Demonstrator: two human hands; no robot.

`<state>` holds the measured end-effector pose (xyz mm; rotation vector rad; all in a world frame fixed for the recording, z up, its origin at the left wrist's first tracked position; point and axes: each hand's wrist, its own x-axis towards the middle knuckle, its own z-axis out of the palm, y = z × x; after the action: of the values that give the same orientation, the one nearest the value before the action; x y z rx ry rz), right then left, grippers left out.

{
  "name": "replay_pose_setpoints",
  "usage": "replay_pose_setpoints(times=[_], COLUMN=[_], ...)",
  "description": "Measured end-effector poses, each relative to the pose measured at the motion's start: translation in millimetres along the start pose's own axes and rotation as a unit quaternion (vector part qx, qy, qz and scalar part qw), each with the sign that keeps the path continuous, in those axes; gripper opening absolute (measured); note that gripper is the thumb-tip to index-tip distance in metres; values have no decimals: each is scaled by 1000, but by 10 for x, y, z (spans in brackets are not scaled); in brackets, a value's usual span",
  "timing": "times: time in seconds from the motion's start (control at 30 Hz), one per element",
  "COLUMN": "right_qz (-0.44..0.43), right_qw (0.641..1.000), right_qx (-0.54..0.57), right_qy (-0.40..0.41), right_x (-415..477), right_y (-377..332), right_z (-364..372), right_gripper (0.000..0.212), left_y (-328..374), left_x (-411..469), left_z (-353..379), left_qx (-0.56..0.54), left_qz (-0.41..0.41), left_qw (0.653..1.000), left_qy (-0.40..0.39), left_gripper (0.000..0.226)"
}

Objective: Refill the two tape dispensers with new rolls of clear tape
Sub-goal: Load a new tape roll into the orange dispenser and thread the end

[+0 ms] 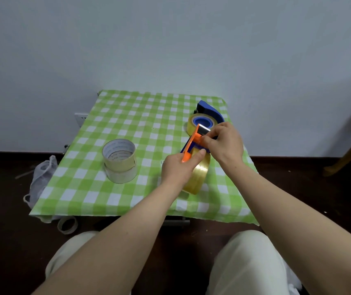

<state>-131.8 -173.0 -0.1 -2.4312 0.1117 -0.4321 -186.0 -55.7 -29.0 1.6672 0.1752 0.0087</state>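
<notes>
From the head view, a small table (242, 213) stands against a plain pale wall, covered by a matte cloth (127, 116) in green and white checks.

Over its right half both hands work on an orange dispenser (193, 138), a hard plastic frame with a flat, strap-like handle and a toothed metal blade at the far end. The left hand (177, 167) is curled round the lower end of the handle, its thumb lying along a tape roll (200, 173), a wide, glossy, amber-tinted ring that sits in the dispenser and hangs just above the cloth. The right hand (223, 143) reaches in from the right, with thumb and forefinger pinched at the frame just below the blade. Whether they also hold a tape end is not clear from here.

Just behind, at the table's far right corner, a blue dispenser (209, 109) with a rounded shell lies on the cloth, and a second roll (191, 124) sits on its blue hub.

Well apart on the left stands a stack of two rolls (119, 160), cloudy tape wound on printed white cores, the upper one slightly offset.

On the dark floor near the front left corner lies a bare cardboard core (67, 225), and a crumpled translucent bag (42, 175) slumps beside the table.
</notes>
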Motion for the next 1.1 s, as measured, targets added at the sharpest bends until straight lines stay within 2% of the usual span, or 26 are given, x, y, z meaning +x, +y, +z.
replay_pose_setpoints(times=[0.23,0.37,0.5,0.53,0.7,0.97,1.1], right_qz=[-3,0,14,21,26,-23,-50], right_qw=[1000,1000,1000,1000,999,999,998], right_qx=[-15,-16,3,13,15,8,1], right_qy=[-8,-6,6,10,18,29,28], right_x=[44,40,11,10,36,9,15], right_y=[-48,-88,-90,-87,-88,-48,-46], right_z=[17,25,39,41,36,81,137], right_gripper=[13,12,10,10,13,13,14], left_y=[0,16,5,-3,28,34,36], left_x=[31,2,-29,-24,-40,0,-2], left_z=[-102,-160,-144,-140,-159,-201,-236], left_qx=[42,59,58,55,36,31,22], left_qz=[10,-7,-7,-8,-17,-23,-26], left_qw=[995,991,994,995,995,994,995], left_qy=[-91,-118,-90,-87,-91,-98,-94], left_gripper=[43,52,75,75,31,31,21])
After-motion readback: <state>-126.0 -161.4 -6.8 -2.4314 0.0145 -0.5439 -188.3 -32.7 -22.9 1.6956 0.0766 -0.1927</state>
